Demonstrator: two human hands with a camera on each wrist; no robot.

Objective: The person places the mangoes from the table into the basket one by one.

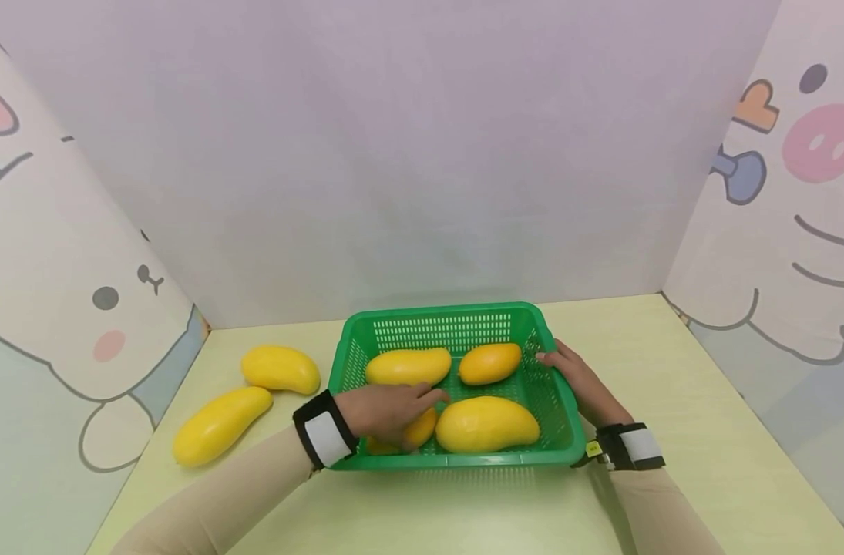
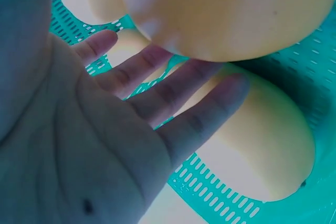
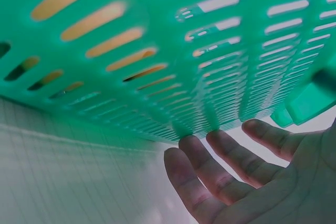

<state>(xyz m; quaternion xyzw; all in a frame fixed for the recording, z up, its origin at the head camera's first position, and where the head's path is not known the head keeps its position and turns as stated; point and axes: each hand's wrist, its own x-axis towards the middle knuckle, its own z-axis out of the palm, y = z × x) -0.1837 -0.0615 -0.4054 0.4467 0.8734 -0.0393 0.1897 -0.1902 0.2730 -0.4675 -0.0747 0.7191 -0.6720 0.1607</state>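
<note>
A green plastic basket point(image 1: 456, 460) with slotted walls holds several yellow mangoes. My left hand point(image 1: 388, 412) is inside its front left corner, over an orange-yellow mango point(image 1: 423, 428) that it partly hides. In the left wrist view the fingers point(image 2: 194, 121) are fairly straight and spread, touching a mango point(image 2: 226, 14). Beside this hand lie a large yellow mango point(image 1: 487, 425) and, behind, another long mango point(image 1: 408, 366). My right hand point(image 1: 588, 389) grips the basket's right rim, thumb over the edge; its fingers point(image 3: 231, 179) press the outer wall.
A smaller orange mango point(image 1: 491, 364) lies at the basket's back right. Two yellow mangoes, one farther back point(image 1: 280, 368) and one nearer point(image 1: 220, 426), rest on the pale table point(image 1: 678, 401) left of the basket. Cloth-like walls point(image 1: 422, 169) enclose the table's back and sides.
</note>
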